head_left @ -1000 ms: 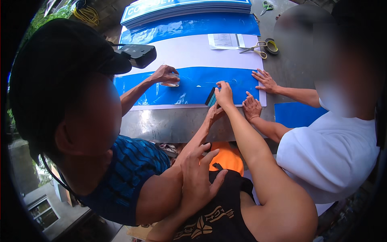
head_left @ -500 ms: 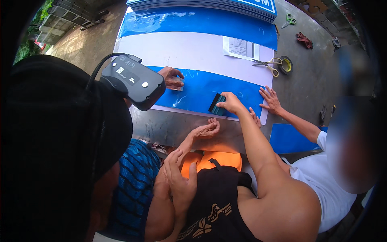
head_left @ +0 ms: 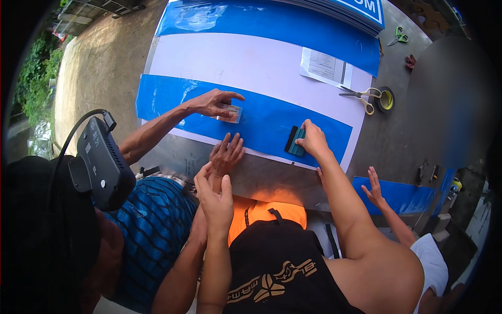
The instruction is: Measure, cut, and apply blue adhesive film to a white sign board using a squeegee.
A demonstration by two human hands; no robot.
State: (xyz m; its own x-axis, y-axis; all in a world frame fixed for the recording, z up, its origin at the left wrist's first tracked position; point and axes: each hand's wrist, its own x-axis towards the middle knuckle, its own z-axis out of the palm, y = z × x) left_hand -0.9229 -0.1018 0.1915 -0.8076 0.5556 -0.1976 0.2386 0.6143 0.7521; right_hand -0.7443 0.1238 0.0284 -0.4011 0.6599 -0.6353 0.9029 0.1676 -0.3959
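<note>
In my right hand is a squeegee, dark teal with a black edge, resting on a blue film strip over a pale board. My left hand is raised off the table with its fingers stretched out, holding nothing, close against a co-worker's forearm. That co-worker's one hand presses a small clear flat piece on the film. Their other hand lies at the film's near edge.
Scissors and a tape roll lie right of the board, near a paper sheet. Green-handled scissors are farther back. A stack of blue signs stands behind. At right, another person's hand hovers by a blue sheet.
My view has shifted, showing more of the table's left. The left co-worker's lower hand has come onto the board's edge. The right person's hand has left the board. My right hand still holds the squeegee.
</note>
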